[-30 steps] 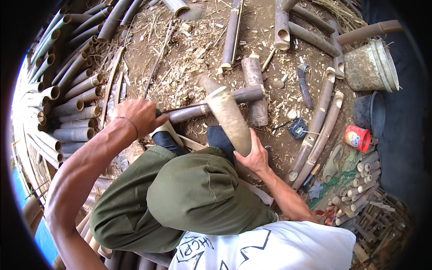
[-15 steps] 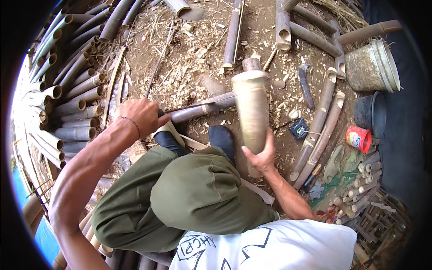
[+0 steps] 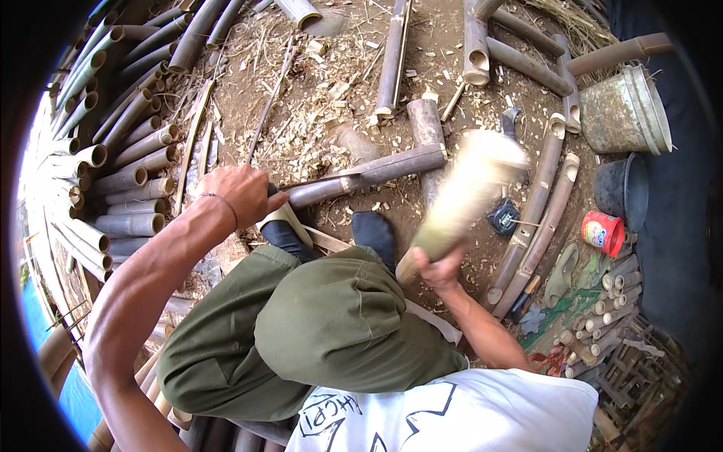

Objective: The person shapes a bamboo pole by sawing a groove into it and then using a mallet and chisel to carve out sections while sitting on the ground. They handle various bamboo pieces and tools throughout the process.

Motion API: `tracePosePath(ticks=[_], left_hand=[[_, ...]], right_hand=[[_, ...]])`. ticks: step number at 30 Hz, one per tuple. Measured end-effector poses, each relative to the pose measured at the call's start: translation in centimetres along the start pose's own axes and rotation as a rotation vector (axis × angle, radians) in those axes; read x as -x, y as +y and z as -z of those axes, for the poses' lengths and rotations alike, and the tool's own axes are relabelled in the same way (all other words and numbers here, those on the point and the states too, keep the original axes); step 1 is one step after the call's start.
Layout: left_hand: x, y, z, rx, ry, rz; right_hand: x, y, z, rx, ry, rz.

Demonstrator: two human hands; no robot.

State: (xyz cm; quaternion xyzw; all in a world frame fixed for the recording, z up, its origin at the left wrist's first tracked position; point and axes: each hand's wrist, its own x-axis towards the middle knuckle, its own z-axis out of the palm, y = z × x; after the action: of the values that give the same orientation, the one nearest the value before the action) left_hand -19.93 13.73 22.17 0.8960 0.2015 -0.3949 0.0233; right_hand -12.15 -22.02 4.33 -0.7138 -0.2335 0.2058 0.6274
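Observation:
My left hand [image 3: 235,194] is closed round the dark handle of a knife, whose narrow blade [image 3: 312,182] appears to lie along a brown bamboo pole [image 3: 392,167]. That pole rests across a short, thick log [image 3: 426,124] on the ground. My right hand [image 3: 441,267] grips the narrow end of a pale wooden mallet [image 3: 471,192] near my knee. Its thick head is raised to the right of the pole, apart from it and smeared by motion. The fingers under the mallet are partly hidden.
Stacked bamboo tubes [image 3: 128,181] line the left side. Wood chips [image 3: 331,90] litter the dirt. To the right are a hatchet-like tool [image 3: 510,124], split bamboo lengths [image 3: 531,215], a dirty bucket [image 3: 621,113], a black bucket [image 3: 621,188] and a red tub [image 3: 602,232].
The mallet has swung from upright to a rightward tilt, uncovering the pole's end and the log. My right hand has shifted slightly; my left hand stays nearly still.

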Motion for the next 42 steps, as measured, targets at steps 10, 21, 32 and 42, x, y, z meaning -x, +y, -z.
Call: tracePosePath(ticks=[10,21,32,42], left_hand=[[0.0,-0.1,-1.1,0.02,0.034,0.01],[0.2,-0.2,-1.2,-0.007,0.003,0.01],[0.5,0.0,-0.7,-0.02,-0.008,-0.002],[9.8,-1.9,-0.7,0.206,0.092,0.257]], right_hand=[[-0.6,-1.8,-0.3,-0.021,0.139,0.105],[-1.4,-2.6,0.7,0.089,0.192,0.133],[-3.1,-5.0,2.2,0.121,0.015,0.178],[-4.0,-8.5,7.2,0.102,-0.072,-0.018]])
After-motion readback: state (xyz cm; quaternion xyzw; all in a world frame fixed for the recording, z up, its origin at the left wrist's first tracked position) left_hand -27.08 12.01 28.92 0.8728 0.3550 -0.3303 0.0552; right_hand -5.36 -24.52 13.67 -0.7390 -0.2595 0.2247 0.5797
